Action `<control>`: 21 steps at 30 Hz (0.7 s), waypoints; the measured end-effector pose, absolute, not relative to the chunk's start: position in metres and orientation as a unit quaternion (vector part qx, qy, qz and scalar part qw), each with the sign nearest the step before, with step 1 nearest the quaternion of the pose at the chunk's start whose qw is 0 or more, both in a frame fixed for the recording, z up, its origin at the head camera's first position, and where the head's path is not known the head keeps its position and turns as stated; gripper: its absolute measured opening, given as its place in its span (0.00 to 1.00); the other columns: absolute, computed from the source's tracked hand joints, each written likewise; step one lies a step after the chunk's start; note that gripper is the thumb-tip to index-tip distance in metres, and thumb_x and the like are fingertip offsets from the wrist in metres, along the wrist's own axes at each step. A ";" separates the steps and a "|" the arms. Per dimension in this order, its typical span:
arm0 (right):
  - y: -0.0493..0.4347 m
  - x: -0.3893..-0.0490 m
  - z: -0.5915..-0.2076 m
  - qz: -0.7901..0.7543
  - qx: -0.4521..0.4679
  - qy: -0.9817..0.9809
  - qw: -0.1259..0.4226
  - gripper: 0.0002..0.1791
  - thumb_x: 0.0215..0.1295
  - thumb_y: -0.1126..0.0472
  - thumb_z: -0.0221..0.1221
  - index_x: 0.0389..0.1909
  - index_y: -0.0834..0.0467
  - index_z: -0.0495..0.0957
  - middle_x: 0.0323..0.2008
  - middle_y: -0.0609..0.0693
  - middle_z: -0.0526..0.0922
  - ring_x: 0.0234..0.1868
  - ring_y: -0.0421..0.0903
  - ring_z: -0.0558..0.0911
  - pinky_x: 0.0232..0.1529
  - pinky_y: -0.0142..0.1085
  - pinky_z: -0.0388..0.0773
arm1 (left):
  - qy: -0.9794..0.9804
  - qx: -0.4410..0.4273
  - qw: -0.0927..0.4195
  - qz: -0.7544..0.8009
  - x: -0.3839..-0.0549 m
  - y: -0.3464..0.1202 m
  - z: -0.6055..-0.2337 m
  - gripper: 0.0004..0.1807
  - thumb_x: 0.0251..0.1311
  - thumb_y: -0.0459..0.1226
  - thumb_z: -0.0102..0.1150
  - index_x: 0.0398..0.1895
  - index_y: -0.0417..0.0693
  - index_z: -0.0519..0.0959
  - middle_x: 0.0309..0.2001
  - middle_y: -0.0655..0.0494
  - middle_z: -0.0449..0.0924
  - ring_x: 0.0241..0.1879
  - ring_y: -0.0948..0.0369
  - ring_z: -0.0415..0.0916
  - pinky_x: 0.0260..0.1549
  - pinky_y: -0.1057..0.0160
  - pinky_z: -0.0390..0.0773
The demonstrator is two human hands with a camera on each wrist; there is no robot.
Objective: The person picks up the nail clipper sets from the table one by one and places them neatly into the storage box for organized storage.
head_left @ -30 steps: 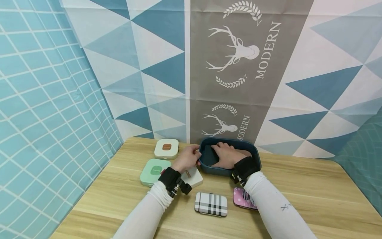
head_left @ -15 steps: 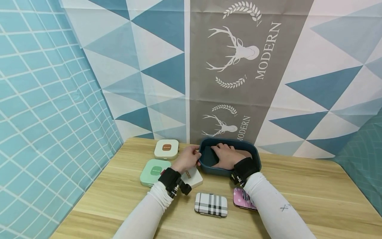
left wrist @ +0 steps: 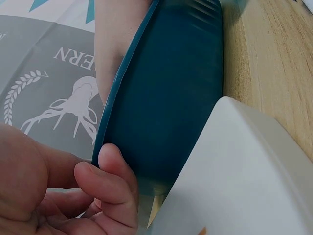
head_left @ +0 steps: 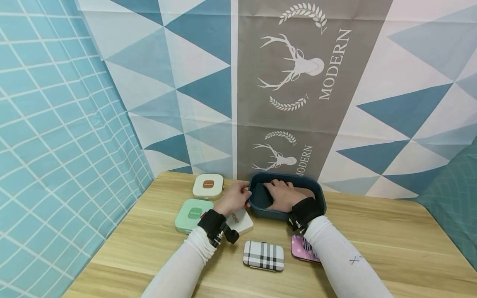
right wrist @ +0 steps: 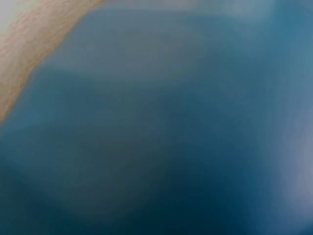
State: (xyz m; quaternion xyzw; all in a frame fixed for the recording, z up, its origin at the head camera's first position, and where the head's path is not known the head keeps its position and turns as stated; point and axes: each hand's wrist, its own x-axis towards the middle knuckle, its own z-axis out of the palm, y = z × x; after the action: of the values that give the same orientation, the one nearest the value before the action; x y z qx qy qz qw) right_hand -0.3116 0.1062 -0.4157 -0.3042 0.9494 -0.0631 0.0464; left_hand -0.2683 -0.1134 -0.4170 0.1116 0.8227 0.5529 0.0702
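Observation:
A dark blue plastic bin point(head_left: 273, 214) stands against the back wall. My left hand point(head_left: 234, 198) pinches its left end; in the left wrist view thumb and fingers meet at the rim of the bin point(left wrist: 161, 98). Inside the bin, my right hand point(head_left: 284, 196) grips a dark flat case point(head_left: 262, 195), thumb on the near side and fingers on the far side. Behind that hand a brownish case point(head_left: 305, 191) shows in the bin's right part. The right wrist view is a blur of the blue bin wall point(right wrist: 220, 122).
Left of the bin lie a cream square case point(head_left: 208, 192), a mint green case point(head_left: 188, 219) and a white box point(head_left: 244, 223) partly under my left wrist. Nearer are a plaid case point(head_left: 263, 255) and a pink dotted case point(head_left: 299, 247), partly covered by my right sleeve.

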 end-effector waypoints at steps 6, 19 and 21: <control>0.106 -0.311 -0.417 -0.062 -0.301 0.951 0.044 0.56 0.59 0.33 0.72 0.79 0.62 0.66 0.69 0.63 0.73 0.67 0.62 0.73 0.63 0.62 0.67 | 0.821 0.109 0.071 0.556 -0.268 -0.113 -0.417 0.26 0.81 0.28 0.47 0.78 0.29 0.63 0.34 0.47 0.77 0.29 0.47 0.80 0.24 0.65 0.72; 0.104 -0.312 -0.419 -0.064 -0.301 0.951 0.040 0.54 0.59 0.36 0.74 0.79 0.61 0.66 0.68 0.64 0.73 0.66 0.63 0.73 0.62 0.62 0.67 | 0.821 0.113 0.074 0.554 -0.268 -0.113 -0.416 0.25 0.82 0.28 0.46 0.78 0.29 0.64 0.32 0.48 0.77 0.28 0.47 0.79 0.23 0.66 0.72; 0.104 -0.312 -0.419 -0.061 -0.298 0.952 0.041 0.54 0.59 0.36 0.74 0.79 0.61 0.66 0.68 0.63 0.73 0.66 0.63 0.73 0.62 0.61 0.67 | 0.821 0.113 0.074 0.555 -0.268 -0.113 -0.416 0.25 0.82 0.28 0.46 0.78 0.29 0.64 0.32 0.48 0.77 0.28 0.47 0.79 0.23 0.65 0.72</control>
State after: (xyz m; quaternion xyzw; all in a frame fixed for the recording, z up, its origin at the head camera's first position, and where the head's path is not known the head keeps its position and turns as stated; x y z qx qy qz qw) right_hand -0.3117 0.1043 -0.4193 -0.2985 0.9516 -0.0613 0.0410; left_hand -0.2681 -0.1129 -0.4162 0.1127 0.8211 0.5547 0.0737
